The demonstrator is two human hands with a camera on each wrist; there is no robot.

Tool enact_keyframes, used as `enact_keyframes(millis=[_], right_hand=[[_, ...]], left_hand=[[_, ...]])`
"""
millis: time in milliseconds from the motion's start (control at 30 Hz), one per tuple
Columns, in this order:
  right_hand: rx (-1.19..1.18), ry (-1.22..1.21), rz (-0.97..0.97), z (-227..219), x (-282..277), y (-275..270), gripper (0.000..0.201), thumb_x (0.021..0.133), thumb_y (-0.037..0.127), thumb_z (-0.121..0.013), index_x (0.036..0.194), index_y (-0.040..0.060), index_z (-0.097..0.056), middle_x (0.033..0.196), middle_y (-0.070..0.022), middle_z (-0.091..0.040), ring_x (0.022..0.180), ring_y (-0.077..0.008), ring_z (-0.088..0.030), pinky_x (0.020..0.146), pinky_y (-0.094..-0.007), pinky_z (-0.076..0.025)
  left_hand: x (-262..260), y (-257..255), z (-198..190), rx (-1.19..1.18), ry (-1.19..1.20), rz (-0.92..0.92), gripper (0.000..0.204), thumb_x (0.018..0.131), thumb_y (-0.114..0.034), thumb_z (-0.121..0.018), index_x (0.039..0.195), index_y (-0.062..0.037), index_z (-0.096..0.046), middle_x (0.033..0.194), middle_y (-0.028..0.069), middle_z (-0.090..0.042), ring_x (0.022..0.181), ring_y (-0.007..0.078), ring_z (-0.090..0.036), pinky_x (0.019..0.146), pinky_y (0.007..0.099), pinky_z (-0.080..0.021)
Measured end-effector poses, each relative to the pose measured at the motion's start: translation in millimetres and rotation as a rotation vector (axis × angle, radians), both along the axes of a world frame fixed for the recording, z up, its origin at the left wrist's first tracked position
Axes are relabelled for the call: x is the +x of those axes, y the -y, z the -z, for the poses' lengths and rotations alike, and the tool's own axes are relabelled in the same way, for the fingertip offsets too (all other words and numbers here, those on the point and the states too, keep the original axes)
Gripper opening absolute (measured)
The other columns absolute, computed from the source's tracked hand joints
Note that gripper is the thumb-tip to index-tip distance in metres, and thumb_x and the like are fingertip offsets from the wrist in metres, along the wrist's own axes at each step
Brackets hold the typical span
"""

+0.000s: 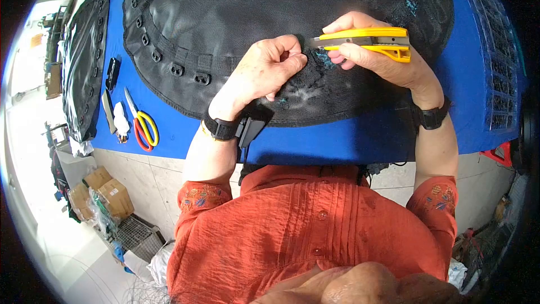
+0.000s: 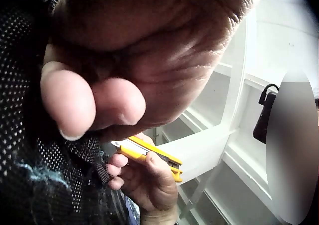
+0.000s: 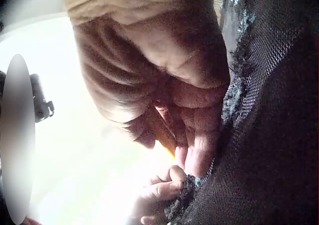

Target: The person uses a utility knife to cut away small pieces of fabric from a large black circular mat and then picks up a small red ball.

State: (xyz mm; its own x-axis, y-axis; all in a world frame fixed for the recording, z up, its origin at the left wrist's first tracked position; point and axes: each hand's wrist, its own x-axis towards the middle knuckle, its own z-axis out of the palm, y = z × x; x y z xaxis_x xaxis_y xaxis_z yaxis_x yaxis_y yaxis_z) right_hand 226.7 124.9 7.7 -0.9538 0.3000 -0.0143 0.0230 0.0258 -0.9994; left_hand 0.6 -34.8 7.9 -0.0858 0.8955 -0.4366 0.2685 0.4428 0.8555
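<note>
A large black mesh piece (image 1: 242, 11) with buckles along its rim lies on the blue table. The left hand (image 1: 264, 70) pinches a fold of its fabric between thumb and forefinger; in the left wrist view that hand (image 2: 144, 50) has curled fingers against the mesh (image 2: 25, 100). In the right hand (image 1: 382, 56) is a yellow utility knife (image 1: 388, 36), its tip pointing at the left fingertips, just right of them. Blue-green threads (image 1: 323, 59) show on the mesh beside the knife. The right wrist view has the right hand (image 3: 154, 60) over the fabric, the knife mostly hidden.
Left on the blue table (image 1: 270, 146) are scissors (image 1: 140, 118) with red and yellow handles, a black tool (image 1: 112, 73) and a small white item (image 1: 121, 118). Another black mesh piece (image 1: 84, 67) lies at the far left. A clear gridded sheet (image 1: 500, 67) covers the right edge.
</note>
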Motion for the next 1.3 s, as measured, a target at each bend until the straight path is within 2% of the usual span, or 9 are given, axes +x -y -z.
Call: enact_keyframes(millis=[133,233,400,500,700,800,900,1133,1300], right_hand=[[0.033,-0.004,-0.013,-4,0,1,0.035,0.103,0.027,-0.065,0.129,0.0023,-0.063,0.109,-0.0042,-0.068,0.101,-0.0097,-0.067,0.090,-0.0273,-0.056],[0.057,0.012,-0.021,-5,0,-1,0.034,0.103,0.026,-0.065,0.128,0.0025,-0.064,0.107,-0.0034,-0.069,0.099,-0.0089,-0.066,0.090,-0.0271,-0.056],[0.089,0.029,-0.014,-8,1,1,0.031,0.102,0.024,-0.067,0.125,0.0033,-0.065,0.102,-0.0021,-0.069,0.094,-0.0076,-0.065,0.087,-0.0264,-0.055],[0.115,0.063,-0.057,-6,2,-1,0.031,0.104,0.022,-0.062,0.125,0.0000,-0.066,0.104,-0.0076,-0.073,0.095,-0.0122,-0.073,0.087,-0.0278,-0.059],[0.162,0.077,-0.054,-9,4,-1,0.030,0.104,0.022,-0.062,0.125,0.0005,-0.066,0.104,-0.0075,-0.073,0.095,-0.0122,-0.073,0.087,-0.0276,-0.060],[0.153,0.077,-0.045,-12,6,-3,0.030,0.105,0.022,-0.062,0.126,0.0006,-0.065,0.105,-0.0076,-0.073,0.097,-0.0126,-0.073,0.087,-0.0277,-0.060],[0.031,0.035,0.026,-6,5,0,0.030,0.105,0.020,-0.061,0.127,0.0007,-0.065,0.108,-0.0080,-0.072,0.098,-0.0128,-0.073,0.087,-0.0282,-0.060],[0.044,-0.071,0.045,7,-1,1,0.030,0.107,0.020,-0.059,0.130,0.0008,-0.062,0.110,-0.0088,-0.073,0.099,-0.0133,-0.073,0.088,-0.0291,-0.061],[0.037,-0.065,0.042,10,-2,3,0.030,0.107,0.021,-0.060,0.130,0.0017,-0.063,0.109,-0.0091,-0.073,0.098,-0.0136,-0.074,0.088,-0.0291,-0.061]], left_hand=[[0,-1,0,-0.009,0.010,-0.009,0.021,0.104,-0.021,-0.065,0.089,-0.0066,-0.062,0.058,-0.0023,-0.053,0.042,0.0067,-0.048,0.039,0.0274,-0.040],[0,-1,-2,-0.041,-0.008,-0.001,0.021,0.106,-0.023,-0.065,0.092,-0.0079,-0.063,0.063,-0.0061,-0.053,0.044,0.0034,-0.046,0.039,0.0235,-0.038],[1,-1,-1,-0.035,-0.028,0.004,0.021,0.106,-0.024,-0.065,0.092,-0.0084,-0.063,0.062,-0.0061,-0.053,0.043,0.0036,-0.046,0.039,0.0234,-0.038],[1,-1,0,-0.025,-0.018,0.001,0.021,0.106,-0.024,-0.065,0.091,-0.0088,-0.063,0.062,-0.0064,-0.052,0.043,0.0035,-0.045,0.039,0.0233,-0.038],[1,0,0,-0.021,-0.027,-0.001,0.024,0.106,-0.024,-0.065,0.089,-0.0095,-0.060,0.062,-0.0072,-0.051,0.043,0.0028,-0.044,0.038,0.0234,-0.037],[1,0,0,-0.019,-0.028,-0.002,0.023,0.106,-0.024,-0.065,0.089,-0.0097,-0.060,0.062,-0.0073,-0.051,0.043,0.0027,-0.044,0.039,0.0232,-0.037],[2,0,0,-0.026,-0.026,-0.013,0.023,0.106,-0.024,-0.065,0.089,-0.0098,-0.061,0.062,-0.0074,-0.051,0.044,0.0027,-0.044,0.039,0.0230,-0.037],[1,0,-2,-0.046,-0.022,-0.006,0.022,0.106,-0.024,-0.066,0.090,-0.0094,-0.062,0.063,-0.0070,-0.051,0.045,0.0029,-0.045,0.040,0.0232,-0.038],[2,-1,-2,-0.033,-0.031,-0.025,0.019,0.101,-0.021,-0.066,0.089,-0.0065,-0.063,0.059,-0.0026,-0.054,0.043,0.0068,-0.050,0.040,0.0276,-0.042]])
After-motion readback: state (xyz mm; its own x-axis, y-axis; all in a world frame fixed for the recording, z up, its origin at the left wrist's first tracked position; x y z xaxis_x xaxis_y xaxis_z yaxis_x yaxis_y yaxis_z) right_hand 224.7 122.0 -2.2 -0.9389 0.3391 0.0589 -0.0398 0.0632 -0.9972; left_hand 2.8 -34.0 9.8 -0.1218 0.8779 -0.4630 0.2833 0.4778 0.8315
